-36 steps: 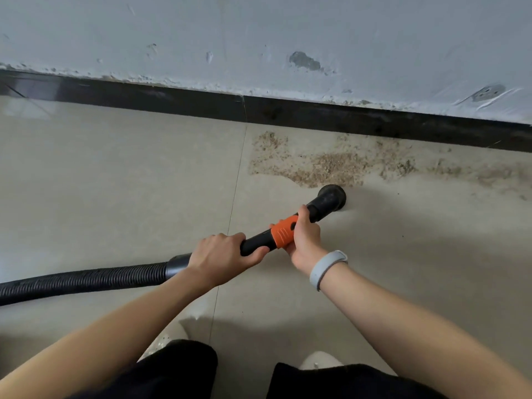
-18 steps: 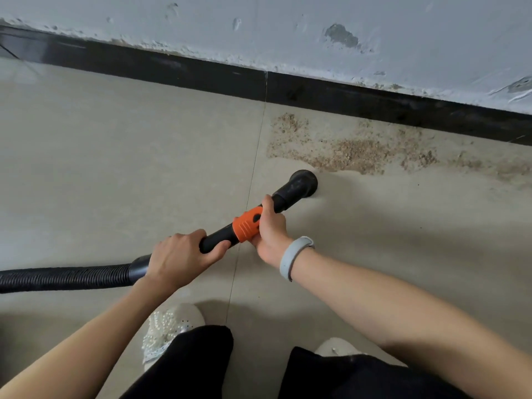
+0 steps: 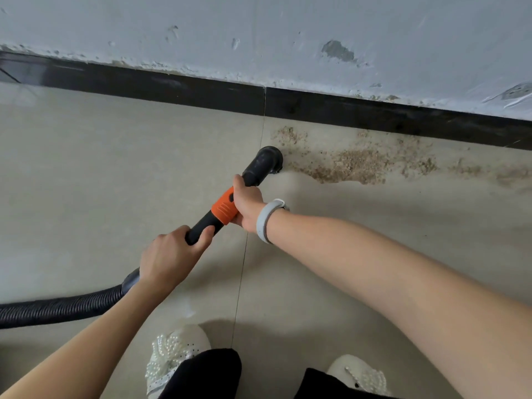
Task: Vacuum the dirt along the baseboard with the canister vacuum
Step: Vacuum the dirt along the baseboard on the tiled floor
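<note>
A black vacuum wand with an orange collar (image 3: pixel 223 210) ends in a round black nozzle (image 3: pixel 266 161) pressed to the beige floor at the left end of a brown dirt patch (image 3: pixel 354 167). The dirt runs rightward just below the black baseboard (image 3: pixel 374 115). My right hand (image 3: pixel 247 204) grips the wand at the orange collar. Farther back on the black handle, my left hand (image 3: pixel 169 257) holds it where the ribbed hose (image 3: pixel 57 308) joins. The canister itself is out of view.
The chipped pale wall (image 3: pixel 259 33) rises above the baseboard. My two white shoes (image 3: pixel 175 355) stand on the tiles near the bottom edge, and the hose trails off to the left. A tile joint (image 3: pixel 244 254) runs toward the baseboard under the wand.
The nozzle has swung from below the dirt patch to its left end, closer to the baseboard. Both hands kept their grip on the wand.
</note>
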`<control>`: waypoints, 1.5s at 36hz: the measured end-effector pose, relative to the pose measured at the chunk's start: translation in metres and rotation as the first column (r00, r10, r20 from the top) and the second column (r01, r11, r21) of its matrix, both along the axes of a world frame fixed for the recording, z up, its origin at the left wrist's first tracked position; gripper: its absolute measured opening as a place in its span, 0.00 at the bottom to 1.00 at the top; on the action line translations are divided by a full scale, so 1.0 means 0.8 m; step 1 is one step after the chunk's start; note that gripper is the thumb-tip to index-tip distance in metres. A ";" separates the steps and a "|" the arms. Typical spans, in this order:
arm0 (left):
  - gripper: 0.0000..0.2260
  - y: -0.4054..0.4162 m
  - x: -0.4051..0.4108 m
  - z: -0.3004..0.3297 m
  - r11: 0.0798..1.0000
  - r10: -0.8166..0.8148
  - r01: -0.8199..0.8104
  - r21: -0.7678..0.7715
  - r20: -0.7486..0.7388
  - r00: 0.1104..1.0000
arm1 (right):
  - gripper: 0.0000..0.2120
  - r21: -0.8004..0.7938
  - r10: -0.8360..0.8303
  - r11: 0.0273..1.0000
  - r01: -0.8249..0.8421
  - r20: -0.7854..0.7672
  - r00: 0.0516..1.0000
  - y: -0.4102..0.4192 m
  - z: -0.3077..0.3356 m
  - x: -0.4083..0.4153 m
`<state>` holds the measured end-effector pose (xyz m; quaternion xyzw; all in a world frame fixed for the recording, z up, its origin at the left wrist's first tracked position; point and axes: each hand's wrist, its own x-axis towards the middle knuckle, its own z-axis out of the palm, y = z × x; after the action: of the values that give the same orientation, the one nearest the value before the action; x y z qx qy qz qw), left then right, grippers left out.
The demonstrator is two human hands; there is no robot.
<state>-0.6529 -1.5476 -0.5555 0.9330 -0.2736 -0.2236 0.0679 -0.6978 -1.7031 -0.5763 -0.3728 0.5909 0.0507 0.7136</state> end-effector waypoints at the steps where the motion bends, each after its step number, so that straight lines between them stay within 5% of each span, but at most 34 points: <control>1: 0.23 -0.006 0.002 -0.001 1.000 0.001 -0.001 -0.003 -0.002 1.000 | 0.24 -0.012 -0.007 1.000 0.007 0.004 1.000 -0.006 -0.001 0.003; 13: 0.25 -0.089 0.008 0.001 0.997 -0.078 0.077 -0.026 -0.075 0.994 | 0.17 -0.052 -0.094 0.994 0.096 0.034 0.995 -0.087 0.007 0.008; 23: 0.22 -0.087 0.018 -0.016 0.995 -0.062 0.060 -0.082 -0.023 0.998 | 0.24 -0.085 -0.037 0.996 0.040 0.035 0.999 -0.090 -0.004 0.033; 37: 0.22 -0.139 -0.005 -0.002 0.960 -0.277 0.272 -0.062 -0.087 0.957 | 0.19 -0.107 -0.327 0.938 0.331 0.048 0.944 -0.135 -0.020 -0.032; 46: 0.22 -0.071 0.013 -0.010 0.991 -0.096 0.082 -0.103 -0.147 0.984 | 0.19 -0.072 -0.098 0.993 0.099 0.014 0.995 -0.073 0.000 0.005; 54: 0.22 -0.044 0.015 -0.004 0.985 -0.164 0.157 -0.071 -0.104 0.981 | 0.22 -0.039 -0.195 0.980 0.195 0.010 0.981 -0.039 -0.002 -0.004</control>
<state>-0.6410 -1.5825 -0.5586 0.8918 -0.3505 -0.2703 0.0938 -0.7008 -1.7341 -0.5781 -0.3273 0.6232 -0.0326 0.7095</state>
